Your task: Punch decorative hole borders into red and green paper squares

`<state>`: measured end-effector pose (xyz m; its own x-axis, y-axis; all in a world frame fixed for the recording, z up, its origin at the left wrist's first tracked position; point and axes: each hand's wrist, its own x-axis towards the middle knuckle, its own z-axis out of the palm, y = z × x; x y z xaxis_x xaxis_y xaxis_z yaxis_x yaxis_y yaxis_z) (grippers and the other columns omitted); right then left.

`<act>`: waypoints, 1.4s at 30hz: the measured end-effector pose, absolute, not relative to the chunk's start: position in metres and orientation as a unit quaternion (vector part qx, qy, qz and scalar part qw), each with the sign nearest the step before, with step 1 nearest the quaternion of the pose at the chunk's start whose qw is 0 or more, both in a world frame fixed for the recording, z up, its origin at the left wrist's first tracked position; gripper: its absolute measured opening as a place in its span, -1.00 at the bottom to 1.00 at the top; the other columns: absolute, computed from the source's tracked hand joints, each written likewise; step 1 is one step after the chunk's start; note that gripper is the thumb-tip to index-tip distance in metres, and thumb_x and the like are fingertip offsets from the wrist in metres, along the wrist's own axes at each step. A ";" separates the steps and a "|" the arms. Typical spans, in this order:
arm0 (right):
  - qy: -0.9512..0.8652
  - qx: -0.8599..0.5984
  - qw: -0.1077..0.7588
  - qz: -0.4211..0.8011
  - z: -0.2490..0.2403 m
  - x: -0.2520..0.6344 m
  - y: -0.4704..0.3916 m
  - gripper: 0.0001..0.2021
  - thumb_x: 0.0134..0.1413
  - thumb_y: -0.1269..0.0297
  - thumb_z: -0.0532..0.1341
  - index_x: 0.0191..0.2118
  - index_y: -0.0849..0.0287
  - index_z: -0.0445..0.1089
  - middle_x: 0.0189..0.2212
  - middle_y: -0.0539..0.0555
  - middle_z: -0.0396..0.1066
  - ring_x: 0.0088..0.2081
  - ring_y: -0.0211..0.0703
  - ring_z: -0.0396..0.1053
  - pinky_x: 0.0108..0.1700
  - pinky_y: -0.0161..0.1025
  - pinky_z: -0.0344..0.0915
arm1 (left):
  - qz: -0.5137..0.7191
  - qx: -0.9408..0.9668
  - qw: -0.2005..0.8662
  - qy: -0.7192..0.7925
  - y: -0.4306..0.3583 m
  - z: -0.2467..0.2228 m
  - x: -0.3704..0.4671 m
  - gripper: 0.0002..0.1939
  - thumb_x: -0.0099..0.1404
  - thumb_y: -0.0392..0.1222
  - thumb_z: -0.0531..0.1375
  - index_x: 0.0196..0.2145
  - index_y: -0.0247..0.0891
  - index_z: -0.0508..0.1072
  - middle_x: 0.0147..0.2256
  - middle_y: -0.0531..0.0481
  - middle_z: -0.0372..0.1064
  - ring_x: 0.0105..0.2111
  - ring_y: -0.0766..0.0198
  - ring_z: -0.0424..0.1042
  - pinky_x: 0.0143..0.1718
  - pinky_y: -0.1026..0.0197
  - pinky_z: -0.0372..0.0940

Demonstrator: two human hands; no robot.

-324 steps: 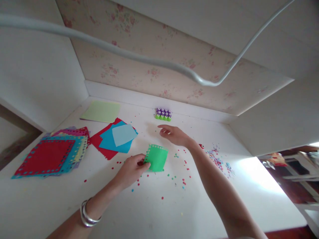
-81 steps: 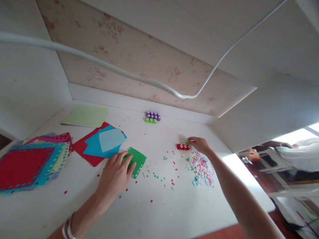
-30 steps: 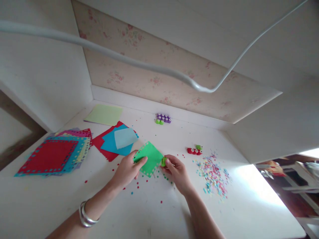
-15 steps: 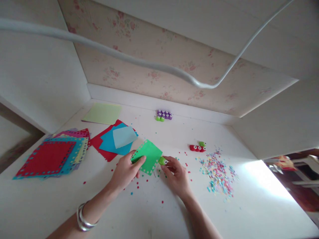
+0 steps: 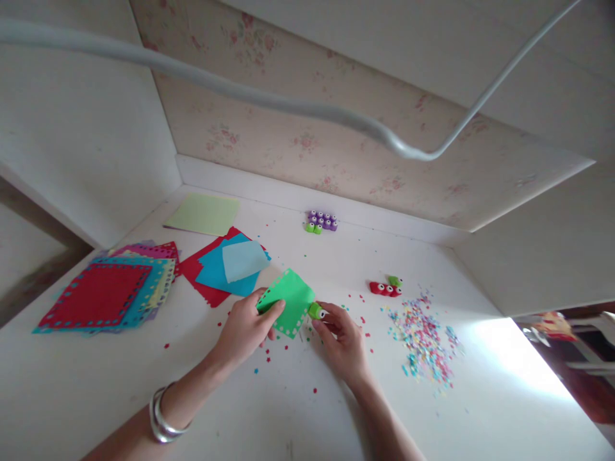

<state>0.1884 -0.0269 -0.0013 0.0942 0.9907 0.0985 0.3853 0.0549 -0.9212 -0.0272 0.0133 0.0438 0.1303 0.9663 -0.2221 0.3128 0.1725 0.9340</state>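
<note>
My left hand (image 5: pixel 250 322) pinches a green sheet of paper (image 5: pixel 292 298) by its left side, thumb on top. Small punched holes run along several of the sheet's edges. My right hand (image 5: pixel 342 336) grips a small lime-green craft punch (image 5: pixel 316 312) between thumb and fingers, at the sheet's right edge. Whether the paper sits inside the punch's slot, I cannot tell. Below the sheet, tiny red and blue paper cut-outs (image 5: pixel 268 360) lie scattered on the white table (image 5: pixel 240 416).
Hole-edged sheets (image 5: pixel 96 298) are piled at the left, beside plain red and blue paper (image 5: pixel 211 272). Pale green paper (image 5: pixel 202 214) lies behind. Purple punches (image 5: pixel 323 219) stand near the wall, red punches (image 5: pixel 385 289) at the right, by a confetti heap (image 5: pixel 425 339). A white cable (image 5: pixel 288 105) crosses above.
The whole view has shifted slightly. Both hands hold nearly the same pose, with the green paper and the lime-green punch still meeting at the sheet's right edge.
</note>
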 end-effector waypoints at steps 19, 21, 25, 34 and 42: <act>-0.604 -0.586 0.442 0.310 0.000 0.187 -0.028 -0.69 0.17 0.17 0.27 0.02 0.07 0.41 -0.31 0.08 0.51 -0.34 -0.14 0.53 -0.40 -0.30 0.52 | 0.325 0.617 0.441 0.565 0.013 0.045 -0.028 -0.66 0.30 0.09 0.12 -0.19 -0.23 0.45 -0.72 0.16 0.33 -0.73 0.29 0.33 -0.63 0.32 0.19; -0.604 -0.588 0.440 0.309 0.001 0.188 -0.028 -0.69 0.17 0.17 0.27 0.02 0.08 0.42 -0.29 0.09 0.51 -0.33 -0.14 0.53 -0.40 -0.30 0.52 | 0.334 0.629 0.420 0.563 0.014 0.047 -0.029 -0.68 0.31 0.07 0.12 -0.21 -0.23 0.46 -0.72 0.17 0.33 -0.70 0.28 0.35 -0.57 0.31 0.21; -0.605 -0.585 0.444 0.307 0.001 0.188 -0.029 -0.69 0.17 0.18 0.27 0.02 0.08 0.42 -0.28 0.09 0.51 -0.32 -0.14 0.53 -0.39 -0.30 0.53 | 0.330 0.626 0.425 0.565 0.015 0.049 -0.031 -0.68 0.31 0.07 0.11 -0.22 -0.22 0.47 -0.72 0.18 0.31 -0.71 0.28 0.34 -0.57 0.30 0.21; -0.611 -0.586 0.440 0.301 0.001 0.187 -0.028 -0.70 0.17 0.19 0.27 0.02 0.07 0.42 -0.30 0.09 0.51 -0.34 -0.15 0.53 -0.40 -0.32 0.52 | 0.321 0.622 0.437 0.565 0.014 0.047 -0.030 -0.68 0.31 0.08 0.11 -0.22 -0.22 0.46 -0.73 0.19 0.31 -0.73 0.27 0.34 -0.58 0.29 0.21; -0.618 -0.571 0.444 0.308 -0.001 0.189 -0.030 -0.70 0.19 0.20 0.26 0.04 0.06 0.40 -0.30 0.08 0.50 -0.34 -0.15 0.52 -0.40 -0.31 0.52 | 0.317 0.626 0.440 0.561 0.014 0.047 -0.029 -0.68 0.31 0.07 0.12 -0.22 -0.24 0.45 -0.71 0.18 0.32 -0.72 0.27 0.36 -0.58 0.29 0.21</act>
<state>0.1887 -0.0297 -0.0014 0.0474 0.9793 0.1966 0.4324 0.1573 -0.8879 -0.0295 0.0145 0.0474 0.1697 0.9808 -0.0966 0.4225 0.0162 0.9062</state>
